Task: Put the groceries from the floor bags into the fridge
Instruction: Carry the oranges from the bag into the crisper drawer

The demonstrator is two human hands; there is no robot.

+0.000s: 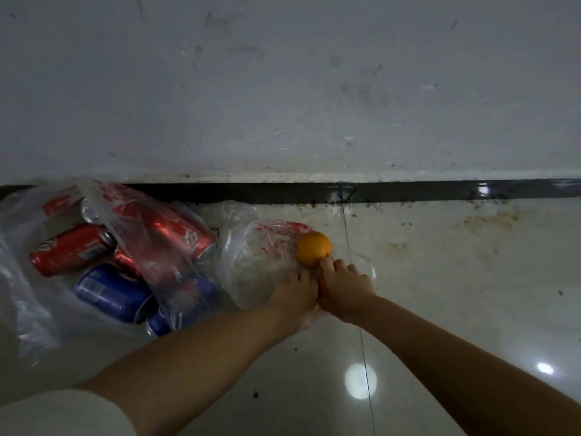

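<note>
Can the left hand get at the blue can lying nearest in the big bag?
Probably yes: the left hand is busy at the small bag, but the blue can lies exposed in the big bag's open mouth.

Scuffed, pale grey painted wall [283,83] occupying the upper half of the view. Glossy black baseboard strip [408,191] along its foot, speckled with dirt. Below, a glossy cream tiled floor [456,278] bearing rust-coloured stains, a thin dark grout line [361,338], and two bright round lamp reflections [361,381].

Both forearms bare; pale short sleeve [59,413] on left arm; hands ungloved.
</note>
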